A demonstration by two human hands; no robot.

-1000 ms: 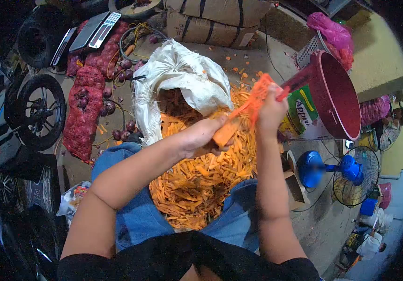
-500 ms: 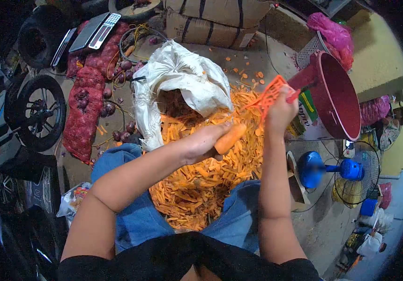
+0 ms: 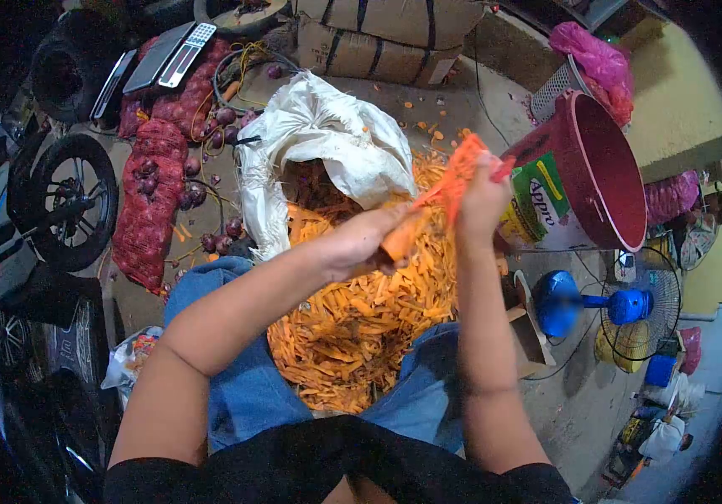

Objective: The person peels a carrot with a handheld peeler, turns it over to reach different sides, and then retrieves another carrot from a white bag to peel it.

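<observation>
My left hand (image 3: 363, 244) is wrapped around a thick carrot (image 3: 398, 242), whose blunt end points toward me. My right hand (image 3: 485, 197) grips the handle of an orange-red slotted slicer (image 3: 459, 172). The slicer's lower end lies over the far part of the carrot; whether they touch is hard to tell. Beneath both hands spreads a big heap of cut carrot strips (image 3: 353, 315), reaching between my knees. Behind the heap, a white woven sack (image 3: 327, 118) lies open with more strips inside its mouth.
A tilted red bucket (image 3: 613, 168) stands at the right, beside a blue fan (image 3: 630, 307). Red net bags of onions (image 3: 153, 202), a scale (image 3: 164, 63) and a wheel (image 3: 71, 202) are at the left. Boxes (image 3: 386, 42) stand at the back.
My right hand has moved left and slightly down with the slicer, bringing it over the carrot. My left hand has shifted slightly left with the carrot.
</observation>
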